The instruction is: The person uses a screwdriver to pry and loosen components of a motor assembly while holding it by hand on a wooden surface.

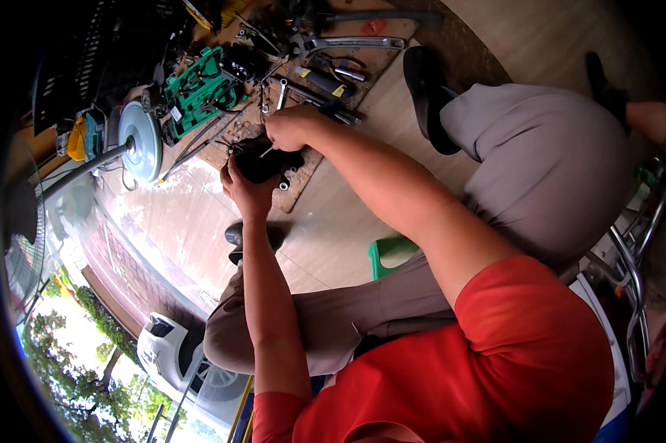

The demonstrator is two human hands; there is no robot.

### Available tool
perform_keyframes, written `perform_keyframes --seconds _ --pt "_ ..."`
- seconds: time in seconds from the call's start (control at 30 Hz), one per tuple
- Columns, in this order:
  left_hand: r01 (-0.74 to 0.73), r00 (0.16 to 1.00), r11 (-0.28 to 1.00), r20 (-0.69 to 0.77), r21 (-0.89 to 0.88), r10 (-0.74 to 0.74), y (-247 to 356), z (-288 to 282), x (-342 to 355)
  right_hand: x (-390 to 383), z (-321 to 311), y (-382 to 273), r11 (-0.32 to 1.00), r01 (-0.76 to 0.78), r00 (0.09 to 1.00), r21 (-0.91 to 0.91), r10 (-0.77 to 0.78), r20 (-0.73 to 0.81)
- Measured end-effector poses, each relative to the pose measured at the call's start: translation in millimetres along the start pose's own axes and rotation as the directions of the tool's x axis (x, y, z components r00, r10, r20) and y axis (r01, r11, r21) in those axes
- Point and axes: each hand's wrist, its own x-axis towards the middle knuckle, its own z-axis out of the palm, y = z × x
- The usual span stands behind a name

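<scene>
My left hand (246, 187) is closed around the near left side of a dark, black part (258, 164) resting on a worn board (303, 184). The part's shape is hard to make out. Above it, my right hand (292, 127) is closed on a slim tool with a thin metal shaft (267, 151), which points down at the black part; its handle is hidden in my fingers. Beside my right hand lies a combination wrench (282, 94). A small metal nut or socket (283, 185) sits on the board near my left hand.
An open green tool case (200, 92) lies at the far left, near the round pale-blue base of a stand fan (141, 140). A large adjustable wrench (348, 44) and a yellow-black tool (324, 81) lie farther back. A green stool (389, 255) stands near my legs.
</scene>
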Motion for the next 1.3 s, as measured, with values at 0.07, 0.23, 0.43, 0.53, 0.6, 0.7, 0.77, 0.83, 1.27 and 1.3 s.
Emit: perform_keyframes --seconds 0.07,0.23,0.43,0.53,0.6,0.7,0.77,0.83,1.27,1.3 --pt "-0.023 1.0 0.999 0.004 -0.031 0.023 15.4 0.3 10.3 1.5 8.1 32.4 0.989 0.069 0.997 0.133 -0.066 -0.026" --pt "-0.007 1.0 0.999 -0.014 -0.036 0.006 28.6 2.4 10.3 -11.6 12.1 42.6 0.932 0.058 0.998 0.357 -0.052 -0.027" --pt "-0.048 0.997 0.998 -0.057 -0.043 0.045 10.2 0.5 6.3 -6.3 -16.7 0.1 1.0 -0.014 1.0 -0.017 0.014 0.026" --pt "-0.086 0.996 0.995 -0.03 -0.041 0.085 17.1 -3.9 2.4 -4.0 12.7 38.6 0.974 0.076 0.997 0.213 -0.078 0.0" --pt "-0.169 0.985 0.985 -0.024 -0.032 0.168 20.7 -2.5 7.9 -7.0 23.5 57.0 0.946 0.081 0.997 0.315 -0.079 -0.018" --pt "-0.193 0.981 0.979 -0.007 -0.061 0.193 29.3 3.5 21.2 -9.3 17.6 67.5 0.929 0.048 0.999 0.367 -0.041 -0.029" --pt "-0.149 0.989 0.988 -0.016 -0.048 0.148 19.9 -2.4 15.4 -2.2 -4.1 33.6 0.988 -0.006 0.999 0.153 -0.002 0.053" --pt "-0.165 0.986 0.985 -0.031 -0.055 0.163 8.6 -6.7 8.2 -3.1 -9.4 10.7 1.0 -0.012 0.998 0.023 0.01 0.062" --pt "-0.203 0.979 0.976 -0.024 -0.077 0.202 10.3 -0.5 13.8 1.1 -1.9 27.7 0.996 0.031 0.999 0.079 -0.033 0.02" --pt "-0.214 0.977 0.973 -0.024 -0.087 0.213 2.5 -4.2 8.6 1.0 -3.1 12.7 0.999 0.009 0.999 0.038 -0.01 0.039"
